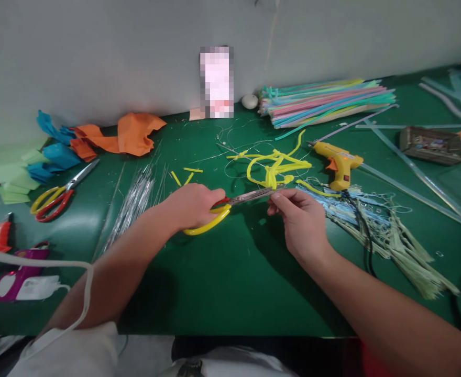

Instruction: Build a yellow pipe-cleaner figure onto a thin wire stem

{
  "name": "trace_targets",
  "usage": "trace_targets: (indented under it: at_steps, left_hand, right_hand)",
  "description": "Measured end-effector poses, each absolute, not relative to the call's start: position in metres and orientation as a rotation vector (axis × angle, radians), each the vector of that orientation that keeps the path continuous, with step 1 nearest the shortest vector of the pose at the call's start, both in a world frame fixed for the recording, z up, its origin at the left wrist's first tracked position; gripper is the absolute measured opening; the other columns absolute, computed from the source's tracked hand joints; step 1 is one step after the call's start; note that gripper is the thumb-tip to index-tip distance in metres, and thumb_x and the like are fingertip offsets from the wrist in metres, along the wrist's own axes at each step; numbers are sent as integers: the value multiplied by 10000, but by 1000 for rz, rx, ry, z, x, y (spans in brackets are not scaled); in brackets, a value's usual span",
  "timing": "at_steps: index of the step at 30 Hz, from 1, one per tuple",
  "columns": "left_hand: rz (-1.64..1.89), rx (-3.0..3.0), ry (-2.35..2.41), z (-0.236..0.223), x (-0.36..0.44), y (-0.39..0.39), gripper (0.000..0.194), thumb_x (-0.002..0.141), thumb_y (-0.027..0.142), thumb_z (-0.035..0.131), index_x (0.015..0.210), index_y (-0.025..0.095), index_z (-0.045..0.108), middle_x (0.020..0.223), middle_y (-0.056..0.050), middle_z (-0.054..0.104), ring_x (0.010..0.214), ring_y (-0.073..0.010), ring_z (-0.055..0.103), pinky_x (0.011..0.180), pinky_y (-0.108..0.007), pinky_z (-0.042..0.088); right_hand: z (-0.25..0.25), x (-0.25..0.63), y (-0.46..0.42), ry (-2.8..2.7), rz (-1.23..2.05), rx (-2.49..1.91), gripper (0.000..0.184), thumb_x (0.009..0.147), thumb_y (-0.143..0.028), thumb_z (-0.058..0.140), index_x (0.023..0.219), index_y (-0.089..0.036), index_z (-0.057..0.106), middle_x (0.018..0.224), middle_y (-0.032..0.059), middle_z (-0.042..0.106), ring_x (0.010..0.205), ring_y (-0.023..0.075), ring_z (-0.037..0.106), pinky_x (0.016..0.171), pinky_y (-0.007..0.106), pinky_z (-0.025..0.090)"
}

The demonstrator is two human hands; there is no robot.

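Left hand (195,209): our fingers are wrapped around the handles of the scissors (252,196), blades nearly closed. Right hand (303,220): our thumb and forefinger are pinched together at the blade tips; what they grip, we cannot tell. Yellow fuzzy stems (280,167): a looped tangle on the green table (215,283), just beyond the tips. Hazards, in our judgement: a nipped fingertip, from pinching so close to the blades; a wrongly cut loop, from crowded strands; a burn or stray glue, from the glue gun (338,159) near our right hand; a snag, from its black cord (364,225).
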State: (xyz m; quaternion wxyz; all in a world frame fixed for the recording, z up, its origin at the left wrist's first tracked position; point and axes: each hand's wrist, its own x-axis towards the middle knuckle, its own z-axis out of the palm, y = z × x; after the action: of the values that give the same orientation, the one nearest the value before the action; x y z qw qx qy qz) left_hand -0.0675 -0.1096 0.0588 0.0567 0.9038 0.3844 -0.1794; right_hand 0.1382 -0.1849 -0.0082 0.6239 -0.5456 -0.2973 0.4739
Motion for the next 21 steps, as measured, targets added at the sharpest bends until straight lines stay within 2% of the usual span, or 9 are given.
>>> trace_targets:
  at_steps: [7,13,21]
  left_hand:
    - [-678,2652,1171,68,-60,-111,305,960,372,401,997,186,640,764,-88,663,663,-209,614,539,-276,320]
    - [-712,2676,1145,67,-59,-111,278,958,326,412,1005,179,643,762,-86,661,655,-198,612,528,-273,301]
    - [-662,2674,1112,65,-58,-111,297,969,347,411,1001,180,655,725,-74,646,634,-182,596,530,-271,294]
  right_hand:
    - [-9,138,-182,-627,1182,-1290,122,709,-245,741,646,-181,658,573,-14,597,548,117,543,596,282,434]
    - [-12,139,-181,-599,1199,-1296,138,691,-258,763,641,-170,670,577,-8,603,539,117,546,592,286,450]
    - [-12,139,-180,-582,1207,-1301,121,680,-246,768,653,-168,679,571,-10,598,524,116,549,580,286,463]
